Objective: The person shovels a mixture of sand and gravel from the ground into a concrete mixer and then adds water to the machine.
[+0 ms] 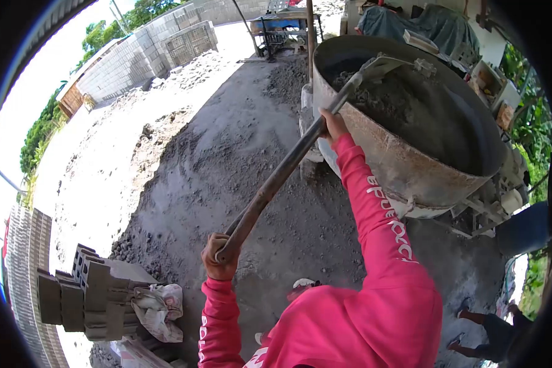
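Note:
A long-handled shovel (276, 179) slants across the view from lower left to upper right. My left hand (220, 257) is closed around the grip at its lower end. Further up the shaft, my right hand (333, 127) wraps around it near the drum's rim. The shovel's blade reaches over the rim into a large round metal mixing drum (405, 159), with grey material on and around it. Inside the drum lies a grey, sandy-looking mix (411, 113). Both my arms are in pink sleeves.
Grey hollow blocks (98, 300) are stacked at lower left, with a white sack (159, 311) beside them. Loose gravel (196, 165) covers the ground. A person's legs (487, 331) show at lower right. A block wall (147, 55) and a blue-topped table (282, 26) stand behind.

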Tool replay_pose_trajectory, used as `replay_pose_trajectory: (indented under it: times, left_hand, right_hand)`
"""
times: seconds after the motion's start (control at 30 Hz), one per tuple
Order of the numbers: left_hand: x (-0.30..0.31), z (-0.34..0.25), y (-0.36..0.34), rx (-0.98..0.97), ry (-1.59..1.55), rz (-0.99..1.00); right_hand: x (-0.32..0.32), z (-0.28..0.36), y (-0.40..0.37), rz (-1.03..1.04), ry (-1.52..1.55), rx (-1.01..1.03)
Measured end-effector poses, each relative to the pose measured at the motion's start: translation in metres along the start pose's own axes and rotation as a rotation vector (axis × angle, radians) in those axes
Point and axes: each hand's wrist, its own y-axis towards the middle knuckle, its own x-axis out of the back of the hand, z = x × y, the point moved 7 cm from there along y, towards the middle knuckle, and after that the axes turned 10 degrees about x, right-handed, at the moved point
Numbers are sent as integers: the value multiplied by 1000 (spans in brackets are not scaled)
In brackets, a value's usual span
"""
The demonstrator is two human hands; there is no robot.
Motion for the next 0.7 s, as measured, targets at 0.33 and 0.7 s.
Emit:
replay_pose_trajectory:
  times: [0.33, 0.7]
  left_hand:
    - [150, 123, -258, 1043, -867, -488]
    - [411, 50, -769, 1699, -88, -1486]
  right_hand:
    - [-226, -104, -180, 208, 274, -59]
    - [-257, -611, -797, 182, -267, -1312]
